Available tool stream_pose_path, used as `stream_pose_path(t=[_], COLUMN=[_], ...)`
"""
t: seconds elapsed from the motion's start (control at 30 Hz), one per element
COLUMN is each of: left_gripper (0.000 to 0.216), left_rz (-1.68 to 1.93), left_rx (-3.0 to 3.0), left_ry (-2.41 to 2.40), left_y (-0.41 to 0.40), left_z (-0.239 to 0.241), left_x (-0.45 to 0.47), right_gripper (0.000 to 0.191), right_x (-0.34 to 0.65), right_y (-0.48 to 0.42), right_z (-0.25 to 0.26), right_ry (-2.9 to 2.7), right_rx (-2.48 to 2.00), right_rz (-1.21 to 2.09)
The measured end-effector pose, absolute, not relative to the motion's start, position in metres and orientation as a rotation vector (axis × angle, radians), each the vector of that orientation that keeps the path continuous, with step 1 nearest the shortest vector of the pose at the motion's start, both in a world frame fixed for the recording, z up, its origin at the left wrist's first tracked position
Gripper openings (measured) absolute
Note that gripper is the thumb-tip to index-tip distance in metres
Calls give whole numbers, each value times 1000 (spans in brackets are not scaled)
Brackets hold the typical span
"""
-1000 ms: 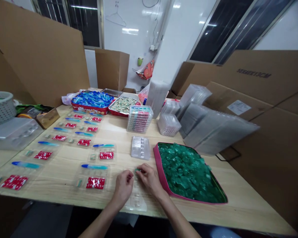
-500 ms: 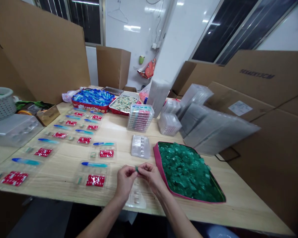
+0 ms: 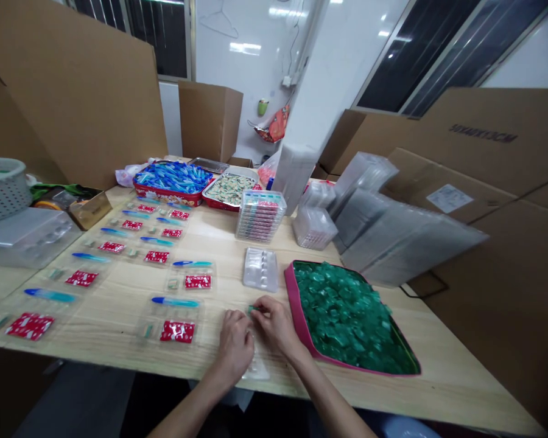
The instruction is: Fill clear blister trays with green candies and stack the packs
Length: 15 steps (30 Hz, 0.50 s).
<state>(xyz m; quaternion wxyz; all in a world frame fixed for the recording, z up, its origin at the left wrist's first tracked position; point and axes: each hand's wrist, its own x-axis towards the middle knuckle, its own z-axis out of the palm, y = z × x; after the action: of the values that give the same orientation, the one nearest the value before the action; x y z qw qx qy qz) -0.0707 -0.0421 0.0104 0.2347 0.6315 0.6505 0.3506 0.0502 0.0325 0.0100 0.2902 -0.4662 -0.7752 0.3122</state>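
My right hand pinches a small green piece between thumb and fingertips. Close beside it, my left hand has its fingers curled down over a clear plastic blister tray near the table's front edge. Whatever lies under those fingers is hidden. To the right stands a pink-rimmed tin heaped with green translucent pieces. Just beyond the hands rests another clear blister tray. Left of them, a filled tray holds a blue pen-like item and a red patterned packet.
Rows of filled trays with red packets cover the table's left side. Behind are a tin of blue items, a tin of small pale pieces and a stack of filled trays. Clear plastic stacks and cardboard stand right.
My left hand has come away from the green piece and turned down onto the clear tray. The right hand keeps the piece. The view has shifted slightly.
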Motion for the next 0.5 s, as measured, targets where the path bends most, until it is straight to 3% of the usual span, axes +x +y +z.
stream_pose_path(t=[0.27,0.5], left_gripper=[22,19], left_rz=[1091,1175], left_rx=[1775,1845], left_ry=[1711,1644], left_y=[-43,-42], left_z=[-2,-11], left_x=[-77,-84], right_gripper=[12,11], right_x=[40,40], right_y=[39,28], right_z=[32,35], right_ry=[-2481,-2512], right_rx=[-1240,-1299], right_rz=[592,521])
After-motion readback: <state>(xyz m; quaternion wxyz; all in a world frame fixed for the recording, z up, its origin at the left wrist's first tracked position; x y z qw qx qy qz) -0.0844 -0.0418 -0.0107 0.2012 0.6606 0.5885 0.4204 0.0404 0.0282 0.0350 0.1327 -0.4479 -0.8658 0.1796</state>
